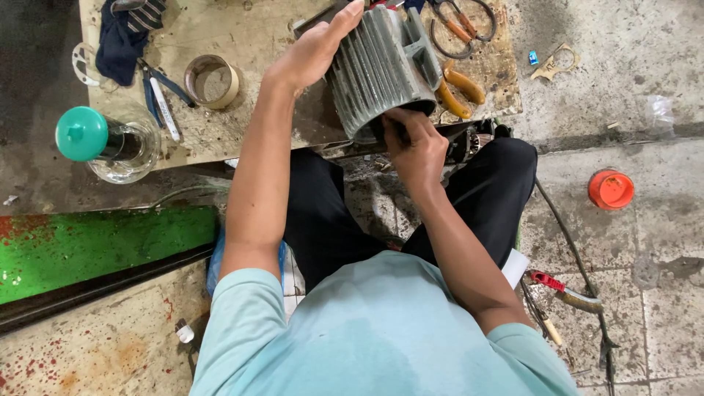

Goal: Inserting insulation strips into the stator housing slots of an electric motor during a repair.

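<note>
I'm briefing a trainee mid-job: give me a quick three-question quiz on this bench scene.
1. True or false: the left hand lies flat on the finned grey motor housing.
2. Where do the right hand fingers go? A) into the housing's open end B) onto the tape roll
3. What colour is the lid on the glass jar?

Key: 1 true; 2 A; 3 teal.

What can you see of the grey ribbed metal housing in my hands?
The housing is a grey, finned metal cylinder, cast-looking and grimy, with a boxy block on its far side. It is held tilted over the workboard, open end toward you. The left hand lies flat along its ribs; the right hand has its fingers at the open rim.
</note>
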